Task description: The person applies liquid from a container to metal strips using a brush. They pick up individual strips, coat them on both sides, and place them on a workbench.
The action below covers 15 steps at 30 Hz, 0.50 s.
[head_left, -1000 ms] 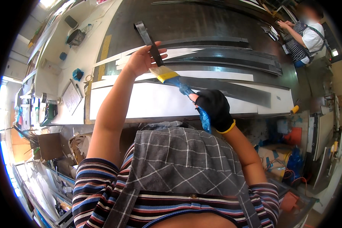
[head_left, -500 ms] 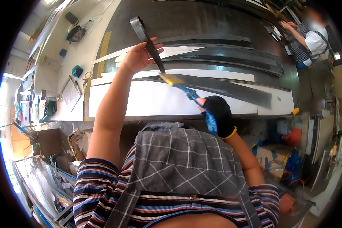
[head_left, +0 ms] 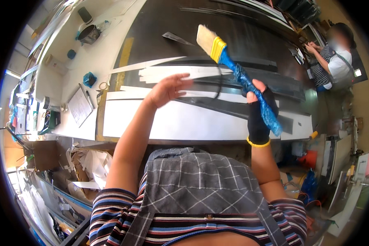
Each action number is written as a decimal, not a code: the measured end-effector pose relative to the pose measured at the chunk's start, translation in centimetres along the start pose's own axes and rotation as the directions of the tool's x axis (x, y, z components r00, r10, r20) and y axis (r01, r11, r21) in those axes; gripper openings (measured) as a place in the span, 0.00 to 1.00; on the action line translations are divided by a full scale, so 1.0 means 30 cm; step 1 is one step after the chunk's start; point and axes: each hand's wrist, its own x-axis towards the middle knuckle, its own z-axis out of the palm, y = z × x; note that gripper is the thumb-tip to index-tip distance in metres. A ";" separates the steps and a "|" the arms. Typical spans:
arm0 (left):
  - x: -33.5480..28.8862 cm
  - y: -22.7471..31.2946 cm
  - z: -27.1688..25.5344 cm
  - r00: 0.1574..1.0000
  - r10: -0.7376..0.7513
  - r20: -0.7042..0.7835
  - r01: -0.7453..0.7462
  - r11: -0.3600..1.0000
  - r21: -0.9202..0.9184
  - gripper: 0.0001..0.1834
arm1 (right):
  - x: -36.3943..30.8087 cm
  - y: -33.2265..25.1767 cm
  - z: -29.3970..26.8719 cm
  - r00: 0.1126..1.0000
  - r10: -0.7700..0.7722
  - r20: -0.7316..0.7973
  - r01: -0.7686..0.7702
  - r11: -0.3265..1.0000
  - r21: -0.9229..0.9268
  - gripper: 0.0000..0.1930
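My right hand (head_left: 261, 104), in a black fingerless glove with a yellow cuff, grips a paintbrush (head_left: 238, 74) by its handle, which is wrapped in blue plastic. Yellow tape binds the brush below its pale bristles, which point up and away to the left. My bare left hand (head_left: 168, 90) is open over the table, fingers stretched to the right and a little blurred. Just past its fingertips a thin dark strip (head_left: 220, 80) shows as a curved line, apart from the fingers. Beneath lie white strips (head_left: 151, 74), dark flat strips (head_left: 285, 88) and a white sheet (head_left: 151, 119).
Along the left, a white side surface holds a dark pot (head_left: 89, 35), a roll of tape (head_left: 103, 85) and a clipboard with paper (head_left: 79, 105). A person (head_left: 336, 53) stands at the far right. Scrap paper fills a box (head_left: 92, 164) below the table's edge.
My left hand has let go of the dark curved strip. The paintbrush has swung up and right, bristles now pointing away, with my right hand further forward.
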 end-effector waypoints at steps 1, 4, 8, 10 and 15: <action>-0.022 -0.017 0.019 0.999 0.033 0.039 -0.033 0.999 0.006 0.28 | 0.034 -0.034 -0.001 0.999 0.023 -0.024 -0.022 1.000 0.022 0.14; -0.129 -0.058 0.081 0.994 0.056 -0.091 -0.040 0.986 0.164 0.26 | 0.134 -0.060 0.017 0.983 -0.180 -0.043 0.178 0.982 -0.059 0.14; -0.281 -0.082 0.142 0.929 0.181 -0.322 -0.068 0.941 0.332 0.21 | 0.226 -0.106 0.106 0.954 -0.296 -0.034 0.297 0.954 0.024 0.14; -0.338 -0.101 0.153 0.848 0.299 -0.437 -0.082 0.889 0.450 0.18 | 0.269 -0.155 0.176 0.882 -0.471 0.019 0.471 0.882 -0.025 0.14; -0.379 -0.118 0.161 0.530 0.757 -0.381 -0.069 0.487 0.871 0.09 | 0.438 -0.308 0.390 0.695 -0.700 0.167 0.707 0.707 0.020 0.13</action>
